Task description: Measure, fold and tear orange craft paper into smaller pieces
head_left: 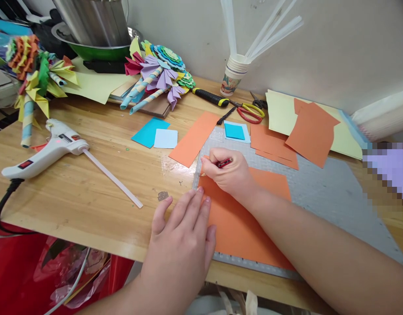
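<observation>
My right hand [229,173] is closed round a short red-and-black pencil [225,163], its point down at the upper left corner of a large orange sheet of paper [247,227]. Most of the pencil is hidden by the fingers. Just below, my left hand [183,236] lies flat with fingers stretched out, its fingertips at the sheet's left edge. Under the sheet is a grey cutting mat [326,205]. Beyond my right hand, a blue square [234,131] rests on a paler one, between an orange strip [196,138] and more orange pieces [273,146].
A white glue gun [53,148] with a glue stick poking out lies at left. Behind are paper flowers [162,65], a yellow-black cutter [210,97], scissors [250,113] and a paper cup [232,76] of glue sticks. Yellow sheets [282,111] lie at right.
</observation>
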`<state>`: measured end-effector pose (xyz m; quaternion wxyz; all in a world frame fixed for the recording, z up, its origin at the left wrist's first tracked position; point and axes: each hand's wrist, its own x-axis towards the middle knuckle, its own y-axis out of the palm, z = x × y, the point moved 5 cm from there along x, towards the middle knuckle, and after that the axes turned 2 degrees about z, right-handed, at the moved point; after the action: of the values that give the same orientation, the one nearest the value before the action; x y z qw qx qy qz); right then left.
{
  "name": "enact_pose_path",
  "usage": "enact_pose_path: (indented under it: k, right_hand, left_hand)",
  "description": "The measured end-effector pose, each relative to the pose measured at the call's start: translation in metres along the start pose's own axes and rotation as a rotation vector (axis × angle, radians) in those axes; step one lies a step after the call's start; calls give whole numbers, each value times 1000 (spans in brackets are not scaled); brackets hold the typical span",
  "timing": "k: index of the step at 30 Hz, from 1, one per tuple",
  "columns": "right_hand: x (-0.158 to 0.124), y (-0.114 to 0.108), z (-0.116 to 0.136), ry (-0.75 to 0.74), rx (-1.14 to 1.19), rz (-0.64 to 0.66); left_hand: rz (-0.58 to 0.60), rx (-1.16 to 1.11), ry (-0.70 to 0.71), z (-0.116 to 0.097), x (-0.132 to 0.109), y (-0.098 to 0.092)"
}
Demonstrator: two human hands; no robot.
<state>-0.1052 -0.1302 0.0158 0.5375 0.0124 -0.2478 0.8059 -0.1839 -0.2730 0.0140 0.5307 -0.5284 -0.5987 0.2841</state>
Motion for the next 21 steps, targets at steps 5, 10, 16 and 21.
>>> enact_pose_path:
  k: [5, 10, 16, 21]
  right_hand:
    - [-1, 2, 2, 8, -17, 15]
    - [-1, 2, 0, 25, 11, 19]
    - [-2, 1, 0, 1, 6, -2]
    - [-1, 2, 0, 6, 32, 25]
  left_hand:
    - [12, -3, -1, 1, -1, 1]
    - [18, -1, -3, 1, -1, 2]
    - [5, -7, -5, 0, 0, 0]
    - [-7, 3, 1, -1, 1, -1]
